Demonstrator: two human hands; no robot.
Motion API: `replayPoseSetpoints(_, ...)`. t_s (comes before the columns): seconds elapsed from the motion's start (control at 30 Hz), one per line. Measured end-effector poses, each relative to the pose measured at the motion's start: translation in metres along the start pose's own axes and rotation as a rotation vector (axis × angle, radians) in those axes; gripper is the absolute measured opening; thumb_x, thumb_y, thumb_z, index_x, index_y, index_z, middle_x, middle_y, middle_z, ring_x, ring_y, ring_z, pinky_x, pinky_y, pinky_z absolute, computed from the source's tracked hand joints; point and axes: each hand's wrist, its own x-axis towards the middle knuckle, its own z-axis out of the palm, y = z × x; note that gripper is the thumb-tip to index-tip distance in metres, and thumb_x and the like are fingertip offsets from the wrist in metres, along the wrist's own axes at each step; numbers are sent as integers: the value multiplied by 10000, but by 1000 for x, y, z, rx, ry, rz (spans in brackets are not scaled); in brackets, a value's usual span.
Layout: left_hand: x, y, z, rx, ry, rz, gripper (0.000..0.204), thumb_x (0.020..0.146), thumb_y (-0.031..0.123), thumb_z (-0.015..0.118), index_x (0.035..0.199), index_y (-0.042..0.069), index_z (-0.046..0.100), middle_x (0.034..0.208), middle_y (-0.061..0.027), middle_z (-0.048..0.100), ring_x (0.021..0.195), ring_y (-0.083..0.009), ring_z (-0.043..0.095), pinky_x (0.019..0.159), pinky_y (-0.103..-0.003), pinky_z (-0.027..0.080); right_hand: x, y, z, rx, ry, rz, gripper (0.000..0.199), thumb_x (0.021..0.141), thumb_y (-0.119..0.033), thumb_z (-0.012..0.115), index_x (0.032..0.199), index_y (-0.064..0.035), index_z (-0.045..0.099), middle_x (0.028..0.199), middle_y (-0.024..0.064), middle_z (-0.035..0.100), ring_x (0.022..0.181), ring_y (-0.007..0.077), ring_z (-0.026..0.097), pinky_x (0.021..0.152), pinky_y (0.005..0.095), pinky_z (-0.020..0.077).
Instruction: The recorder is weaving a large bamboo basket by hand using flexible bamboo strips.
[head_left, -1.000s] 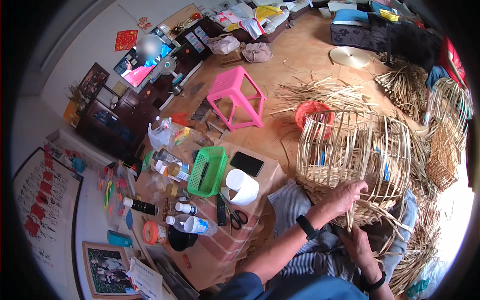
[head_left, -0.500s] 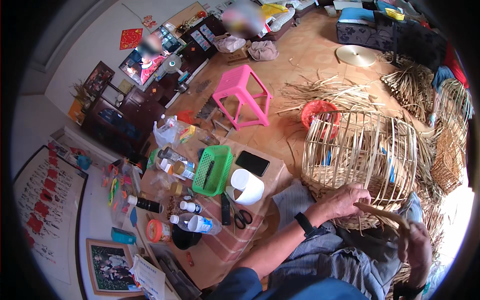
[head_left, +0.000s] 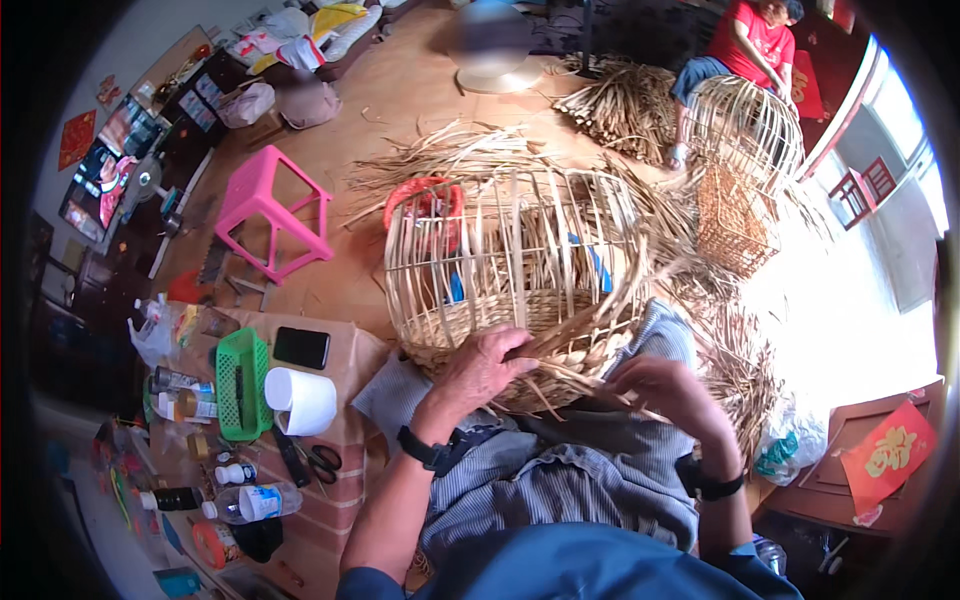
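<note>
Got one half-woven basket [head_left: 438,335], left hand [head_left: 478,375] pinching its weave, right hand [head_left: 672,395] with fingers curled round strips [head_left: 590,388]. One pink stool [head_left: 268,212], one phone [head_left: 302,347].

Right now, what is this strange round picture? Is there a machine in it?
No machine: these are a person's bare left hand and right hand. A wide camera on the person's head looks down; its lens bends straight edges. In front of the lap is a partly woven basket. The left fingers touch its woven side; the right hand is at loose strips on the near edge, its grip unclear. On the table to the left lie a green plastic basket, black phone, white roll, scissors and bottles.
</note>
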Motion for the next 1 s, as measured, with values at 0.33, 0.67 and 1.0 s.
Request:
replayPoseSetpoints(0.33,2,-6,10,29,30,-21,278,943,168,819,1131,6,693,1030,-196,721,996,-413,717,861,-483,556,66,-41,71,443,204,261,308,1050,-270,782,1200,-20,682,936,63,753,644,108,625,541,296,467)
replayPoseSetpoints(0.67,-4,-9,23,-7,74,-57,320,991,135,754,1278,42,650,1160,-185,758,1128,-421,735,931,-492,588,103,-11,82,633,361,214,225,1068,-236,750,928,-63,723,751,-27,686,546,56,523,497,232,383)
replayPoseSetpoints(1.0,-3,9,64,398,479,71,383,1015,165,718,1332,-6,591,958,-178,680,837,-368,689,734,-470,548,133,-24,46,288,278,-5,190,1093,-198,681,1045,-15,664,948,57,734,823,136,711,740,267,525)
